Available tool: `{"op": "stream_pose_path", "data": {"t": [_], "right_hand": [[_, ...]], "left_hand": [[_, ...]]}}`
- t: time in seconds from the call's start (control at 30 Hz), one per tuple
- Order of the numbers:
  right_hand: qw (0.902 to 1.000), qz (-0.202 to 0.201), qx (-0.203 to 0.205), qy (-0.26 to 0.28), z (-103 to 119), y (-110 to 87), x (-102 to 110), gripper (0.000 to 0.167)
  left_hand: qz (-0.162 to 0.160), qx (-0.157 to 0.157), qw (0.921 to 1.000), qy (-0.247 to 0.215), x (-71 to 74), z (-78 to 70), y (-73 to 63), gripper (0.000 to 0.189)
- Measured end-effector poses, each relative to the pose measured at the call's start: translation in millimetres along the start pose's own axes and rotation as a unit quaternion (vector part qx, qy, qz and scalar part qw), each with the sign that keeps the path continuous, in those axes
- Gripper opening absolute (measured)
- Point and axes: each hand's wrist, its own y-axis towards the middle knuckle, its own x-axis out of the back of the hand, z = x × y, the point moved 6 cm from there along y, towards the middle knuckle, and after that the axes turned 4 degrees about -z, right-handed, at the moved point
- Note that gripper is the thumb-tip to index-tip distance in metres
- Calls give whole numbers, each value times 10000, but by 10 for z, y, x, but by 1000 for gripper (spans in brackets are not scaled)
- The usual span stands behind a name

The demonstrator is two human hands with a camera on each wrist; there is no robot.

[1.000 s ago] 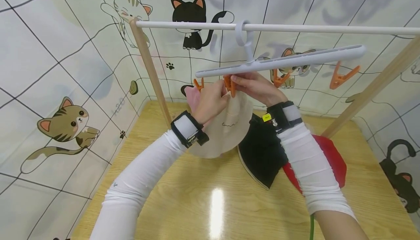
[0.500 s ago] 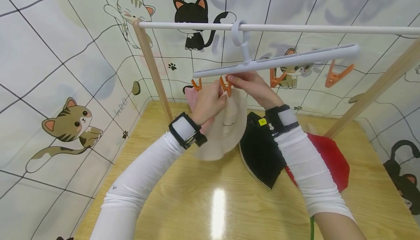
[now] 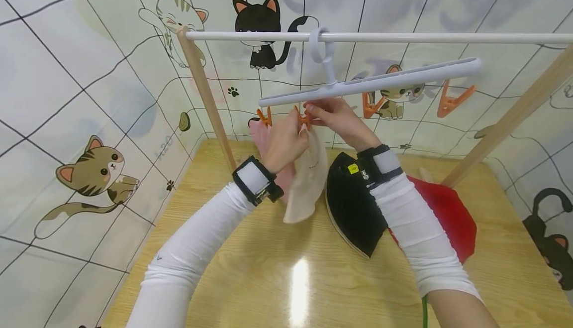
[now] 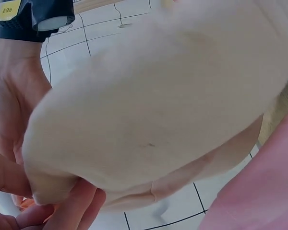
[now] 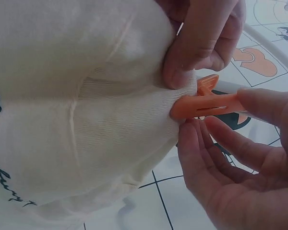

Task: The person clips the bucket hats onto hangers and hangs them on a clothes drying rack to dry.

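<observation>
A cream fabric hat [image 3: 311,178] with dark script stitching hangs below the white clip hanger [image 3: 371,83]. My left hand [image 3: 286,141] pinches its edge between thumb and fingers, clearly seen in the left wrist view. My right hand [image 3: 337,121] holds an orange clothespin [image 5: 209,105]. In the right wrist view the thumb is on one arm of the clothespin, and its tip lies over the cloth beside my left fingertips. A pink cloth item [image 3: 261,134] hangs just left, under another orange clothespin [image 3: 265,116].
The hanger hooks over a white rail [image 3: 403,38] between wooden posts [image 3: 208,101] and tilts up to the right. More orange clothespins [image 3: 454,100] dangle at its right. On the wooden table [image 3: 250,268] lie a black hat [image 3: 351,208] and a red one [image 3: 452,213].
The hanger and both hands have shifted slightly left. The cream hat has turned, its stitched face now seen narrower and more edge-on. Both hands keep their hold.
</observation>
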Motion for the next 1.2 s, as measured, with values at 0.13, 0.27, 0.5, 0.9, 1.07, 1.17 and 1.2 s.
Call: {"op": "stream_pose_path", "data": {"t": [0.13, 0.27, 0.5, 0.9, 1.07, 1.17, 1.2], "right_hand": [[9999, 114, 44, -64, -13, -12, -26, 36], [9995, 230, 92, -203, -8, -24, -45, 37], [9974, 363, 161, -599, 3, -52, -84, 39], [9946, 411, 208, -925, -219, -215, 5, 36], [9900, 427, 56, -1345, -433, -330, 138, 34], [9885, 417, -42, -1454, -532, -388, 218, 33], [9883, 403, -71, -1468, -560, -405, 244, 33]], "left_hand": [[-90, 10, 10000, 21, 6, 28, -9, 9], [-189, 19, 9998, -20, 13, 60, -10, 10], [-262, 61, 9996, -48, 44, 115, -21, 10], [-461, 123, 9988, -55, 107, 221, -63, 7], [-679, 27, 9977, -74, 114, 248, -59, 7], [-749, 19, 9972, -61, 115, 252, -60, 7], [-758, 20, 9971, -55, 113, 253, -60, 6]]}}
